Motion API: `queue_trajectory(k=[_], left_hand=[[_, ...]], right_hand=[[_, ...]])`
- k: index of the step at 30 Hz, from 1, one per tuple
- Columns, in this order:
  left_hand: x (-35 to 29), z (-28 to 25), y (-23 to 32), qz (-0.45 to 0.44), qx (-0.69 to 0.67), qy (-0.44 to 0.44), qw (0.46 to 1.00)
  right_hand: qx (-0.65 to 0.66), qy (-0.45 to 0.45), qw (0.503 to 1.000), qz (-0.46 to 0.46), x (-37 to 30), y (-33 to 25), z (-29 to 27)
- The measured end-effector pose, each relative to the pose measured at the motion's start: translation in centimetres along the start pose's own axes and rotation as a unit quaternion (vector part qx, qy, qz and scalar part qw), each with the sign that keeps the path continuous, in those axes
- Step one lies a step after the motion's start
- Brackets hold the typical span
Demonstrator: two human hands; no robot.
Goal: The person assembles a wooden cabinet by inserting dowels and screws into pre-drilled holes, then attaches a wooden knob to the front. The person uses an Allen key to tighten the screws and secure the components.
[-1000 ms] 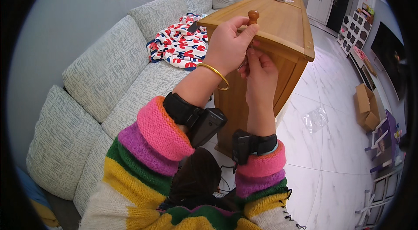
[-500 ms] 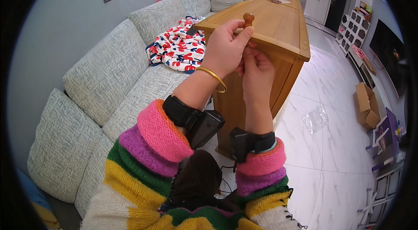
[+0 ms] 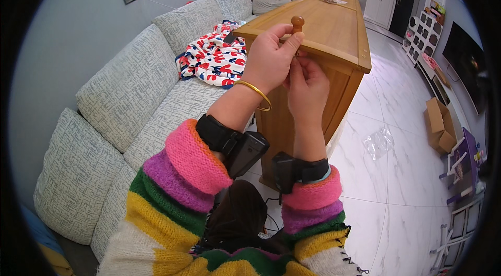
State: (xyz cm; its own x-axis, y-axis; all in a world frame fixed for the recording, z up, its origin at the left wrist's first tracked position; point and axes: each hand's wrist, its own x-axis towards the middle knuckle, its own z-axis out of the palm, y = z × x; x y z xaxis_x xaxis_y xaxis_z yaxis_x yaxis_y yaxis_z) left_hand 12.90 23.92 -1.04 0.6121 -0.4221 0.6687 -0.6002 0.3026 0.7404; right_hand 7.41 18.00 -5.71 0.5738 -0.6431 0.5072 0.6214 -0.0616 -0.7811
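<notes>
A small turned wooden knob (image 3: 297, 24) with a rounded top stands upright between the thumb and fingers of my left hand (image 3: 271, 57). Just below it, the fingertips of my right hand (image 3: 309, 81) are pinched together at the knob's lower end. Whatever those fingertips grip is too small and too covered to make out. Both hands are in front of the near top edge of a wooden cabinet (image 3: 334, 30).
A grey sofa (image 3: 125, 83) runs along the left wall, with a red, white and blue patterned cloth (image 3: 211, 59) on it. On the marble floor to the right lie a clear plastic bag (image 3: 378, 143) and an open cardboard box (image 3: 439, 125). Small items (image 3: 331, 0) rest on the cabinet's far top.
My right hand's fingers have shifted slightly below the knob. My left hand keeps the knob in nearly the same place.
</notes>
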Motion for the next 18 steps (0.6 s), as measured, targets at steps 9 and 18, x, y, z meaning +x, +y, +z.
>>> queue_trajectory(k=[9, 18], left_hand=[[-0.2, 0.1, 0.2, -0.007, -0.005, 0.001, 1.000], [-0.2, -0.3, 0.4, 0.001, 0.075, -0.001, 0.997]], right_hand=[[-0.003, 0.010, 1.000, -0.009, 0.0, 0.3, -0.4], [0.009, 0.026, 0.999, -0.042, 0.1, 1.7, 0.2]])
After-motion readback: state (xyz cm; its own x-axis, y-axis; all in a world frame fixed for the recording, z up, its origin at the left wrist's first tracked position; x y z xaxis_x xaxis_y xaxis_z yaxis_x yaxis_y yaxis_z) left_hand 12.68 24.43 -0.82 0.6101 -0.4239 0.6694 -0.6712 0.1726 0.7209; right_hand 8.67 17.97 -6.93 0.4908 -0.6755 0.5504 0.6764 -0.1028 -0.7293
